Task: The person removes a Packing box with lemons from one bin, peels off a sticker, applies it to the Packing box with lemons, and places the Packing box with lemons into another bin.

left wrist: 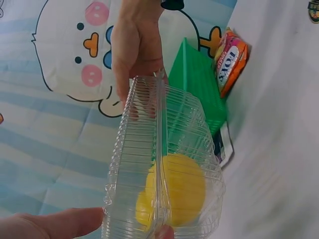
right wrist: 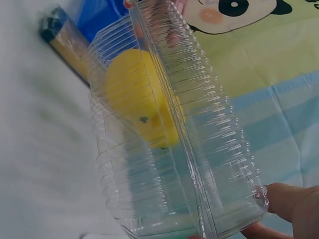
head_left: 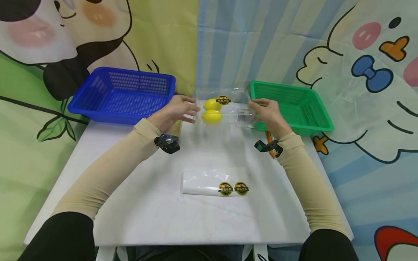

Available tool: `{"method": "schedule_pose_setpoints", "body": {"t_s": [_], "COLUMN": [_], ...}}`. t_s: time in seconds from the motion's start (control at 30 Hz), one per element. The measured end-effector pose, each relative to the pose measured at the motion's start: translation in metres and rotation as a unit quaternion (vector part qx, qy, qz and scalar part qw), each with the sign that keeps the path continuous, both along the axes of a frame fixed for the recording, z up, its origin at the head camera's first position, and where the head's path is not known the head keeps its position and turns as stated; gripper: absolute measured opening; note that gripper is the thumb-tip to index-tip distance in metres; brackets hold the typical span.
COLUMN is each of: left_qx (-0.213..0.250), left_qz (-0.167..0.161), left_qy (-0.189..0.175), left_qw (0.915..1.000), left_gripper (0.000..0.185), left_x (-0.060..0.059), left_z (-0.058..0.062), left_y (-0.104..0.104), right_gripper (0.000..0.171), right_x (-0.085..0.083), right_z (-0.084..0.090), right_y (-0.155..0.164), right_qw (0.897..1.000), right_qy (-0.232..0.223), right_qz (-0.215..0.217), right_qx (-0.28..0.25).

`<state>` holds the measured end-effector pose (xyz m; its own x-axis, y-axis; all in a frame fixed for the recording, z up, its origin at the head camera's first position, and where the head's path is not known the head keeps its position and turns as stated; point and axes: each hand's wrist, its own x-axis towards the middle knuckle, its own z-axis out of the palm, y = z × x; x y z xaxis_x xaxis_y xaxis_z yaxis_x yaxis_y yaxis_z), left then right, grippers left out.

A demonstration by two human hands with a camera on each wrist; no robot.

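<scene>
A clear plastic clamshell box (head_left: 240, 96) is held up over the back of the table between both hands. The left hand (head_left: 176, 111) grips its left end and the right hand (head_left: 268, 113) its right end. Inside, toward the left, lie two yellow lemons (head_left: 212, 116). On the box is a round black-and-gold sticker (head_left: 223, 100). Both wrist views show the ribbed lid and base meeting along the rim, with the lemons (left wrist: 183, 189) behind the plastic. In the right wrist view, the right thumb (right wrist: 285, 199) lies against the lid's side.
A blue basket (head_left: 122, 116) stands back left, a green basket (head_left: 290, 125) back right. A sticker sheet (head_left: 199, 184) with two round stickers lies near the table's front. One packet (head_left: 176, 130) lies by the left wrist, an orange snack bag (left wrist: 232, 62) by the green basket.
</scene>
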<state>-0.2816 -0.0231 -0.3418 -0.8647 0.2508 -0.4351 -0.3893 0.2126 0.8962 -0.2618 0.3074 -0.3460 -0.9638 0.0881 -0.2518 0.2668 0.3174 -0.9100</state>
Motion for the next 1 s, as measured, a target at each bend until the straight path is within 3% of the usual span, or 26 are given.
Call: {"method": "schedule_pose_setpoints", "body": {"t_s": [0.27,0.6,1.0], "left_qx": [0.014,0.009,0.028], "left_qz": [-0.037,-0.061,-0.094], "left_qy": [0.01,0.002,0.011], "left_qw": [0.9991,0.9981,0.9951], "left_gripper": [0.061,0.058,0.058], "left_x": [-0.016,-0.04,-0.063], "left_z": [0.025,0.04,0.043], "left_y": [0.036,0.096,0.179], "right_gripper": [0.053,0.056,0.058], "right_x": [-0.005,-0.001,-0.009], "right_z": [0.017,0.028,0.031], "right_y": [0.034,0.086,0.162], "right_qw": [0.999,0.992,0.981], "right_qy": [0.017,0.032,0.047], "right_qz": [-0.039,-0.078,-0.121], "right_qx": [-0.019,-0.092,-0.141]}}
